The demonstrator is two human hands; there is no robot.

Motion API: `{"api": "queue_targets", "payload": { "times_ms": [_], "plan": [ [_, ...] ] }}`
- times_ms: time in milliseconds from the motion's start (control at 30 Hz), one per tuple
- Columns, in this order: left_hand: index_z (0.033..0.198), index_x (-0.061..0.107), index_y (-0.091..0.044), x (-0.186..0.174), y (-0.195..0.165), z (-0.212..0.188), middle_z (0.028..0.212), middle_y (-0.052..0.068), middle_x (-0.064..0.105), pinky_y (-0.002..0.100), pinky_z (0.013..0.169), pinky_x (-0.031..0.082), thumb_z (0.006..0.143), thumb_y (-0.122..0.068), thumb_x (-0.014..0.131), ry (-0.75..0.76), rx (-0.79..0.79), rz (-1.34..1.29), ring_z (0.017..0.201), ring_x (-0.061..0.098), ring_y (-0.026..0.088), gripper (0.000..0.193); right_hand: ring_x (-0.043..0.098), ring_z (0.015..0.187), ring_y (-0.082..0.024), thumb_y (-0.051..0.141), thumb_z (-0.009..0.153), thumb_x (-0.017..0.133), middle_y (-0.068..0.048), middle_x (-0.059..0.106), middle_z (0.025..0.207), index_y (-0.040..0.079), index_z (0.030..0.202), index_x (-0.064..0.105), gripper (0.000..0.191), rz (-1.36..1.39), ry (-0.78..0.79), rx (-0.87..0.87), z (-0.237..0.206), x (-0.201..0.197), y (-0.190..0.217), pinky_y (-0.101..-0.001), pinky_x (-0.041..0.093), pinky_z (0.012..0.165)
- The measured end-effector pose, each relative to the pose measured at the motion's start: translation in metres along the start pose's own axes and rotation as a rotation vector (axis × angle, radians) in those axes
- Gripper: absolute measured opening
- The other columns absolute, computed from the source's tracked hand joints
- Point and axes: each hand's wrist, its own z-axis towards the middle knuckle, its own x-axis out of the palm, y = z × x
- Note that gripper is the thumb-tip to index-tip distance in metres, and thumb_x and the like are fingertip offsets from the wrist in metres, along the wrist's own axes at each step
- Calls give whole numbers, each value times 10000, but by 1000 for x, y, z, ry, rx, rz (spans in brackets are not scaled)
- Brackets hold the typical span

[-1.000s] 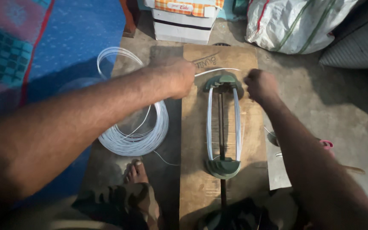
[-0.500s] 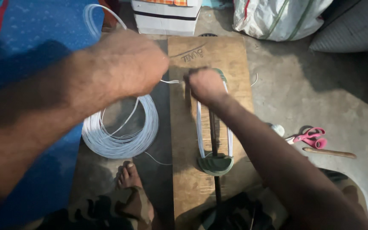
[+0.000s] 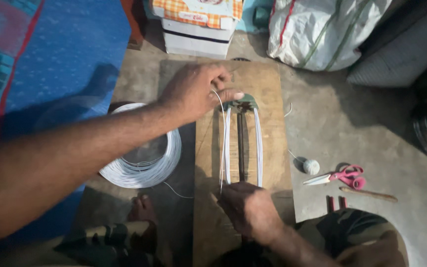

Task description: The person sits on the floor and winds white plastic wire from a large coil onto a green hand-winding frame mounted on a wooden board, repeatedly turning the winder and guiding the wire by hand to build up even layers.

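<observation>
Concrete floor (image 3: 352, 128), grey, bare in patches. Landmark: wooden board (image 3: 268, 148), lying flat at centre. On the board: a metal winding frame (image 3: 242, 143) wrapped with white wire. Left of the board: coil of white wire (image 3: 147, 163); beyond it, a blue patterned mat (image 3: 60, 54). Right of the board: small ball of thread (image 3: 311, 166), pink-handled scissors (image 3: 339, 175), thin wooden stick (image 3: 367, 194). Beyond the board's far end: cardboard box (image 3: 196, 37), white sack (image 3: 322, 32).
</observation>
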Motion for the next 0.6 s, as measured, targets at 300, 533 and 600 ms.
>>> {"api": "queue_targets", "payload": {
  "times_ms": [300, 533, 600],
  "plan": [
    [795, 684, -44, 11, -6, -13, 697, 167, 699, 508, 673, 561, 920, -716, 547, 233, -282, 205, 705, 714, 357, 697, 734, 888, -326, 112, 736, 849, -118, 770, 889, 77, 948, 773, 228, 141, -125, 193, -15, 24, 3, -402, 581, 759],
    [844, 720, -116, 22, -37, -15, 731, 104, 712, 505, 686, 553, 924, -627, 581, 259, 209, 152, 724, 718, 345, 535, 695, 1067, -391, 82, 693, 820, -118, 767, 913, 77, 907, 743, 228, 107, -90, 64, -33, 34, -3, -486, 452, 1023],
    [806, 693, -93, 26, -37, -17, 722, 93, 696, 496, 648, 546, 876, -624, 625, 190, 259, 138, 703, 711, 333, 540, 729, 1031, -346, 87, 715, 826, -96, 772, 868, 82, 884, 751, 186, 104, -55, 92, -39, 36, -4, -523, 402, 1109]
  ]
}}
